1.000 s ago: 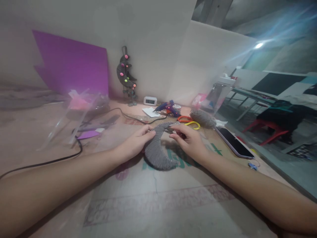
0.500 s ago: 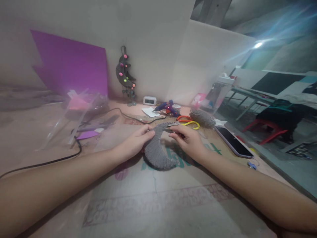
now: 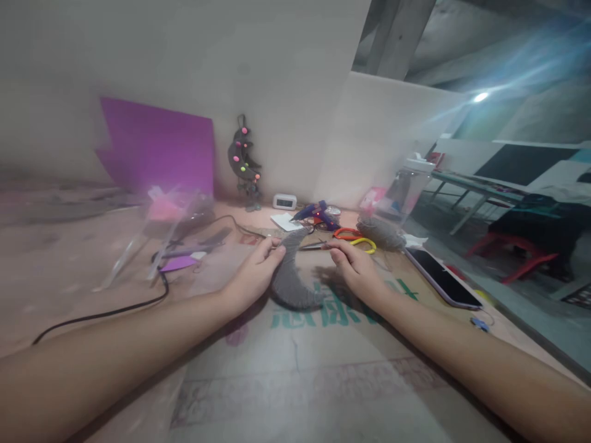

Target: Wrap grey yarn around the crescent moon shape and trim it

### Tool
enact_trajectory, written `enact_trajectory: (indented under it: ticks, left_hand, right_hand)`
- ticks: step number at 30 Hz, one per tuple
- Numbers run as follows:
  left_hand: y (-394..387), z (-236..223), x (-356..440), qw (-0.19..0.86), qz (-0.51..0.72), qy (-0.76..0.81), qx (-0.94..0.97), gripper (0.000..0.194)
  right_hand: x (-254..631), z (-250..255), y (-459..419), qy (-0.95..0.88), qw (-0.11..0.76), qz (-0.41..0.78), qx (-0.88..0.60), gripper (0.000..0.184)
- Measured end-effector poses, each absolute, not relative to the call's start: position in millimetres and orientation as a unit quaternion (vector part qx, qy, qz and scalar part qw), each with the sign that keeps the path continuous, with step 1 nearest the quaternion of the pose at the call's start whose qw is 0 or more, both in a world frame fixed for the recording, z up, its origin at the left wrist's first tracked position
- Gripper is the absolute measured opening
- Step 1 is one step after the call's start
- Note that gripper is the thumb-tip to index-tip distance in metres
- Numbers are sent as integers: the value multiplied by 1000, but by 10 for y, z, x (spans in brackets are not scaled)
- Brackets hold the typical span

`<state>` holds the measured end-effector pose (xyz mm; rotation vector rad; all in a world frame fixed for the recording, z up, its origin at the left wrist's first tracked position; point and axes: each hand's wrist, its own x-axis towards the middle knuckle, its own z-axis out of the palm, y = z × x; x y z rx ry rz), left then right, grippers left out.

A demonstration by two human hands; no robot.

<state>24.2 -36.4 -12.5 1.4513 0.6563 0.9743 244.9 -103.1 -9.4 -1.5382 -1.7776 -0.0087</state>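
Observation:
A crescent moon shape, wound closely with grey yarn, stands tilted over the cardboard in the middle of the head view. My left hand pinches its upper left edge between thumb and fingers. To the right of the crescent, my right hand is closed with its fingertips pressed together, apart from the crescent. Whatever it pinches is too small to make out. Scissors with orange and yellow handles lie just behind the right hand, their blades pointing left toward the crescent.
Behind the hands are a glue gun, a small white clock and a ball of grey yarn. A phone lies at right. A decorated dark moon hangs by purple board. A black cord crosses the left side.
My right hand has moved away from the crescent's upper tip, to the right. The left hand keeps its hold on the crescent. The whole view has shifted slightly.

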Motion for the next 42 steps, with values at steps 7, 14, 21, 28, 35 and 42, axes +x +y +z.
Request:
enact_trajectory:
  ticks: [7,14,21,28,35,42]
  left_hand:
    - [-241,-252,278,546,384,285,688,23]
    - [-255,-285,292,518,361,255,732,25]
    - [-255,-303,327,551,361,252,708,20]
    - [-144,-178,303,618,391,290,618,24]
    - [-122,-72,227,640,390,302,589,31]
    - [-124,-99,225,630,390,318,592,38]
  right_hand:
    - [2740,-140,-779,-692,339,31,-637,38]
    - [2830,-173,-759,-738,293,48,-606,38]
    - [3005,-177,-703,-715,269,32,-645,40]
    - [3135,-28,-798,-670,321,132,-656,65]
    - [3325,9,-870,-677,322,70,-659,30]
    - [3437,239,-1110,-643,313,26,-699,34]
